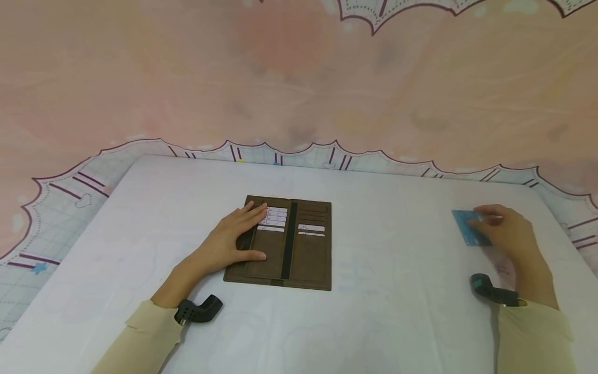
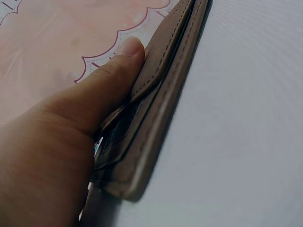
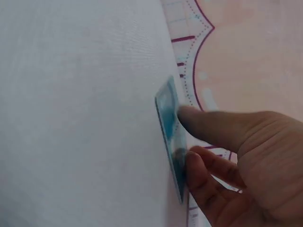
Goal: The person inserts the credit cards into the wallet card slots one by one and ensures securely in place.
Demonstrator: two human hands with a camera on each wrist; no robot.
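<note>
- Brown wallet [image 1: 310,265] lay unfolded on the white tabletop [image 1: 397,270].
- Your left hand [image 1: 226,241] rested on the wallet's left half, fingers extended, not clenched.
- Your right hand [image 1: 514,234], well to the wallet's right, pinched a blue card [image 1: 464,228] between thumb and fingers; couldn't tell if the card touched the tabletop.
- White slips [image 1: 311,228] sat in slots on both wallet halves, either side of its dark centre strip [image 1: 289,241].

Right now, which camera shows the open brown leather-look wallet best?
The head view: both halves of the wallet show, flat white cards tucked inside. The left wrist view shows only part, slanted; the right wrist view, none.
</note>
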